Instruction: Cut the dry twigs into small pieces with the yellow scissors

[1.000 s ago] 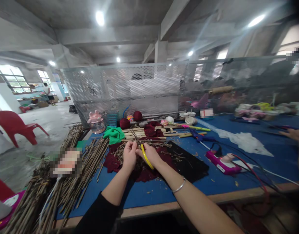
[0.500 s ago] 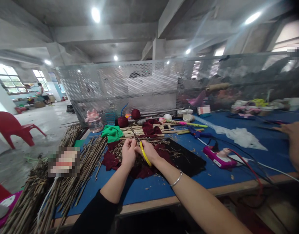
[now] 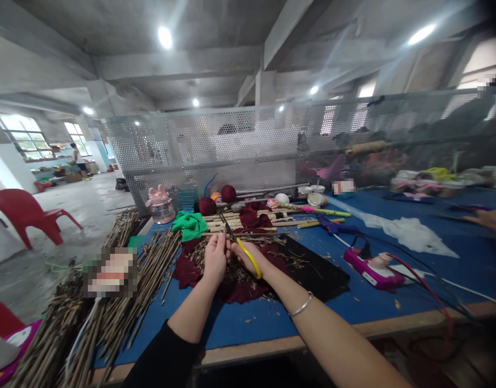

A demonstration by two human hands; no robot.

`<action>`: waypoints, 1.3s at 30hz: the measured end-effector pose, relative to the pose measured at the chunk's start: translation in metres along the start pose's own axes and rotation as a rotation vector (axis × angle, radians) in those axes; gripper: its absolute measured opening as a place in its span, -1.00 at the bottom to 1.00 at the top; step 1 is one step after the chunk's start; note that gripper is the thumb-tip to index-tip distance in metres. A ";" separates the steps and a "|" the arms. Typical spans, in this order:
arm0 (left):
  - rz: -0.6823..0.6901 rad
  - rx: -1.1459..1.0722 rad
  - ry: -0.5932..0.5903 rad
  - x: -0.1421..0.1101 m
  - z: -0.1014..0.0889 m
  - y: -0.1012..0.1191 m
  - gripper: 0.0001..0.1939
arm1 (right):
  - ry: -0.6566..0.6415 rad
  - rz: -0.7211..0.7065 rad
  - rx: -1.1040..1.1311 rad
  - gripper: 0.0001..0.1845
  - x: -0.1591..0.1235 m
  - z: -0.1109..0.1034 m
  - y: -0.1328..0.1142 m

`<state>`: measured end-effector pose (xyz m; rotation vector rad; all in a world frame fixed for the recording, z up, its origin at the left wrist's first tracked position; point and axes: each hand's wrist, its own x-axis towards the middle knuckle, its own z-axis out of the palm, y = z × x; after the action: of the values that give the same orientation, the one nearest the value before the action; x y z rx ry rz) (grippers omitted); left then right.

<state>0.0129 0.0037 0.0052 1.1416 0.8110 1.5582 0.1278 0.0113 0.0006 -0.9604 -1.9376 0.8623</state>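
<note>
My right hand (image 3: pixel 248 255) is closed round a pair of scissors with yellow handles (image 3: pixel 251 258); the dark blades point up and away to the left. Close beside it, nearly touching, my left hand (image 3: pixel 215 254) is pinched shut, and what lies between its fingertips is too small to make out. Both hands are above a heap of dry twig bits (image 3: pixel 199 250) on a dark red cloth (image 3: pixel 187 274). Under the cloth's right side is a black sheet (image 3: pixel 316 269).
Long dry sticks (image 3: pixel 145 291) are bundled at the left. A green cloth (image 3: pixel 190 225), dark red yarn balls (image 3: pixel 228 193) and a lidded jar (image 3: pixel 161 207) stand behind. To the right are a blue glue gun (image 3: pixel 332 225), a purple power strip (image 3: pixel 371 269) with cables, and another person's hand (image 3: pixel 493 221).
The view has shifted slightly, so the table's things sit a little lower and farther right. My hands have moved slightly apart, with the scissors still in my right hand.
</note>
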 end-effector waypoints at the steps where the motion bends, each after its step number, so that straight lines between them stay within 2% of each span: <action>1: 0.004 0.013 0.014 0.001 -0.001 0.000 -0.68 | 0.017 0.005 -0.040 -0.41 0.000 -0.001 0.001; 5: 0.049 0.107 0.078 0.002 -0.003 0.000 -0.68 | 0.050 0.020 -0.186 -0.51 0.000 -0.001 0.007; 10: 0.144 0.239 0.075 0.000 -0.002 0.004 -0.71 | 0.023 -0.012 -0.152 -0.53 -0.001 0.000 0.008; 16: 0.212 0.332 0.091 -0.003 -0.002 0.008 -0.70 | 0.090 -0.026 -0.205 -0.54 -0.002 -0.001 -0.001; 21: 0.203 0.279 0.118 -0.003 -0.003 0.006 -0.68 | 0.124 0.027 -0.202 -0.55 -0.001 0.001 -0.007; 27: 0.128 0.134 0.130 0.001 -0.003 0.000 -0.66 | 0.165 0.100 -0.214 -0.59 -0.002 0.007 -0.005; 32: 0.075 0.054 0.143 0.002 -0.001 -0.001 -0.64 | 0.211 0.166 -0.347 -0.60 -0.002 0.008 -0.001; 35: 0.067 0.036 0.096 0.000 0.001 -0.003 -0.66 | 0.210 0.135 -0.401 -0.59 -0.002 0.004 0.000; 39: 0.060 0.015 0.055 -0.001 0.002 -0.006 -0.68 | 0.188 0.074 -0.336 -0.60 -0.003 0.000 0.002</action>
<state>0.0164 0.0042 0.0004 1.1473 0.8331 1.6420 0.1291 0.0097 -0.0017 -1.2680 -1.9261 0.4714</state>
